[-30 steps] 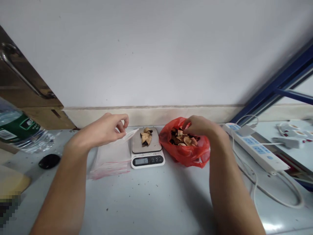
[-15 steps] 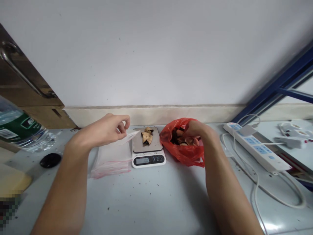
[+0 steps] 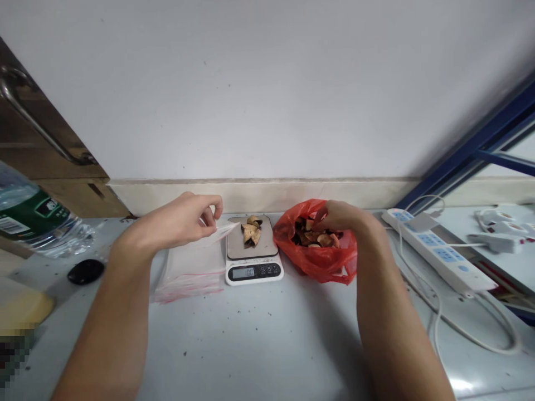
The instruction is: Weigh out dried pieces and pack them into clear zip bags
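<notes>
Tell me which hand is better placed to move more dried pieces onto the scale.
The right hand: it is inside the red bag of pieces, beside the scale. The left hand pinches the clear bag.

The left hand point(image 3: 179, 223) pinches a clear bag point(image 3: 194, 262) beside the scale point(image 3: 253, 257) (its display reads 100). The right hand point(image 3: 340, 216) dips into the red bag point(image 3: 324, 262) of dried pieces point(image 3: 313, 236) on the tabletop point(image 3: 259, 334).
</notes>
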Available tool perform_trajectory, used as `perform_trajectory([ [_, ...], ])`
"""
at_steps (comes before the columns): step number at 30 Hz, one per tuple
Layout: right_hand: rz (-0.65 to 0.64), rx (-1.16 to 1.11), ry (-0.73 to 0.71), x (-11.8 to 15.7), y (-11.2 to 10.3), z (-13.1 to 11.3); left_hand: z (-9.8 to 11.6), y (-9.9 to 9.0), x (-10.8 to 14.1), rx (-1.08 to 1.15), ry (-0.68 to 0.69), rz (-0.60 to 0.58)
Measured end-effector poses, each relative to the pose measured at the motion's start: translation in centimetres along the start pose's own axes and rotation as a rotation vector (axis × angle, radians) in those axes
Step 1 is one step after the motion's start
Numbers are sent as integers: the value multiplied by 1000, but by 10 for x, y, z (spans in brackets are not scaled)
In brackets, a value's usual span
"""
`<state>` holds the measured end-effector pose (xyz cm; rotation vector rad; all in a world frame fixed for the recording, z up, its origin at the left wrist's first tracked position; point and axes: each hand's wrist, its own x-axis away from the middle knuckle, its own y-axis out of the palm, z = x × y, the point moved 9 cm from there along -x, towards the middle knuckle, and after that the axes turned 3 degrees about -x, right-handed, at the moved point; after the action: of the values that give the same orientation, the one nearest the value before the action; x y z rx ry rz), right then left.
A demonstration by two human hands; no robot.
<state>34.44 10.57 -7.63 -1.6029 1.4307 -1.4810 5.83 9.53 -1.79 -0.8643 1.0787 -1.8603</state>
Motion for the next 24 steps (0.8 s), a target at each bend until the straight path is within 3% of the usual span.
perform_trajectory([
  [4, -35, 1, -91, 7, 1, -12, 3, -1, 0, -19, -5, 5],
  [7, -45, -95, -389, 27, -2, -52, 9, -5, -1, -24, 40, 66],
  [11, -139, -437, -815, 65, 1, -114, 18, -14, 0, 29, 138, 198],
  [16, -267, -623, -947, 74, 27, -155, 27, -23, 5, 82, 218, 315],
  [18, -210, -642, -925, 67, 30, -161, 30, -26, 6, 97, 236, 352],
  [22, 133, -705, -830, 55, 11, -153, 33, -35, 12, 131, 256, 434],
  [24, 219, -760, -847, 56, 3, -150, 35, -36, 15, 109, 288, 441],
])
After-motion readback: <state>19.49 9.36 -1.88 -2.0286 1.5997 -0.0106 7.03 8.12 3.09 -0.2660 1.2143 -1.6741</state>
